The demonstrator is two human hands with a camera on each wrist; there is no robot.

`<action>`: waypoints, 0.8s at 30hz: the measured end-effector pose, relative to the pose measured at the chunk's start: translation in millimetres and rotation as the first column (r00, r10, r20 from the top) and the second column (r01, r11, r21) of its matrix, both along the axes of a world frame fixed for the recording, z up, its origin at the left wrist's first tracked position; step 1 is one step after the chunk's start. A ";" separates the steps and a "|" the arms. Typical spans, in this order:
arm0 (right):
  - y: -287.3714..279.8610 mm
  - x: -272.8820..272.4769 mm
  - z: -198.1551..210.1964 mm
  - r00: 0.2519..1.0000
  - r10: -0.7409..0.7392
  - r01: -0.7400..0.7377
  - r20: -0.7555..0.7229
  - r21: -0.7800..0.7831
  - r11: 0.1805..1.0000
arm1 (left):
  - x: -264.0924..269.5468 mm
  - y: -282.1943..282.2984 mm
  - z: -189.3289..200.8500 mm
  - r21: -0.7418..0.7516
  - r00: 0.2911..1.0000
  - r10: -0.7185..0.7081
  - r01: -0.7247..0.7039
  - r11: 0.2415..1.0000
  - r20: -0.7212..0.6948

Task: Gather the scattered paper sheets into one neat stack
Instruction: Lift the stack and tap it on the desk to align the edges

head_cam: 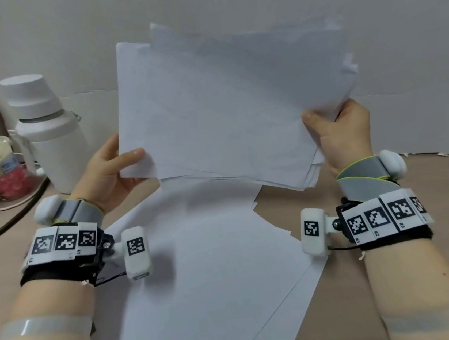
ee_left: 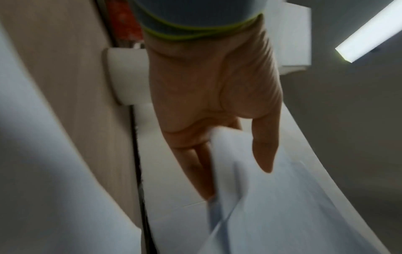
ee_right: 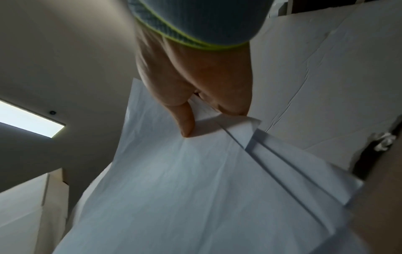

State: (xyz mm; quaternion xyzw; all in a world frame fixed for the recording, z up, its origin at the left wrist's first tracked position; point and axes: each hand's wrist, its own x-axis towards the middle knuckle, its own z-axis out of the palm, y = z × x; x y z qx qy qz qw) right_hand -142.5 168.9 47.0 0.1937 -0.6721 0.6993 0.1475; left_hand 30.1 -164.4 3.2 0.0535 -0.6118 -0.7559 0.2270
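Head view: the left hand (head_cam: 106, 172) and the right hand (head_cam: 339, 134) hold a sheaf (head_cam: 224, 108) of white paper up in the air, clear of the table (head_cam: 388, 193). The sheaf is to the right of the flask (head_cam: 45, 128) and higher than its base. Each hand pinches a lower corner, thumb on the near face and fingers behind. The edges are fanned and uneven, so the stack is not yet neat. More sheets (head_cam: 206, 269) lie flat on the table below the sheaf, farther from the flask and nearer the body. Both forearms reach forward, wrists raised, palms turned inward toward each other.

I judge the paper light, limp and slick sheet against sheet. It probably sags if held by one corner, and loose leaves could slide out. The side edges look like the best hold, with the bottom edge tapped on the table to square it.

Left wrist view: the left hand (ee_left: 208, 96) points away from the camera. Its thumb (ee_left: 265, 146) lies on one face of the sheaf (ee_left: 272, 206) and its fingers (ee_left: 200, 168) lie on the other, which makes a pinch. The flask base (ee_left: 126, 75) shows just beside the hand.

Right wrist view: the right hand (ee_right: 195, 77) pinches the sheaf (ee_right: 195, 189) at a corner, its thumb (ee_right: 185, 120) flat on the near face. Several sheet edges splay apart beside the grip. The flask is not in view.
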 end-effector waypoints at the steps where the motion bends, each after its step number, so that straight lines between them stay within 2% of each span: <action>1: 2.6 -1.9 -1.4 1.000 0.006 -0.006 -0.011 0.005 1.000 | -1.7 3.2 3.1 -0.041 0.999 -0.016 0.017 0.999 0.032; 3: 4.3 -2.8 -5.6 1.000 0.025 -0.025 -0.004 0.014 1.000 | -6.7 10.0 5.6 -0.120 0.995 0.045 -0.033 0.992 0.091; 4: 3.2 -3.2 -7.6 0.999 0.038 -0.038 0.006 0.018 0.999 | -11.4 12.5 5.1 -0.159 0.987 0.118 -0.100 0.982 0.105; 7: -2.5 -3.9 -18.6 0.994 0.099 -0.101 0.044 0.037 0.994 | -20.9 20.5 1.2 -0.239 0.941 0.339 -0.323 0.916 0.026; 9: -5.8 -2.5 -25.2 0.988 0.139 -0.142 0.064 0.043 0.989 | -22.5 22.0 -1.4 -0.219 0.930 0.367 -0.364 0.905 -0.028; 16: -7.2 -6.7 -36.0 0.955 0.229 -0.230 0.191 -0.014 0.973 | -6.6 6.9 0.3 -0.271 0.972 0.237 -0.227 0.935 0.003; 18: -8.2 -7.2 -36.9 0.949 0.237 -0.239 0.207 -0.013 0.971 | -6.1 8.8 2.1 -0.340 0.978 0.209 -0.188 0.921 0.025; 21: -9.6 -6.8 -37.9 0.952 0.217 -0.219 0.216 -0.017 0.976 | -4.1 10.8 4.7 -0.444 0.977 0.169 -0.097 0.891 0.127; 24: -11.0 -5.4 -37.4 0.952 0.219 -0.224 0.213 -0.001 0.975 | -1.9 14.8 5.3 -0.484 0.956 0.047 0.104 0.869 0.290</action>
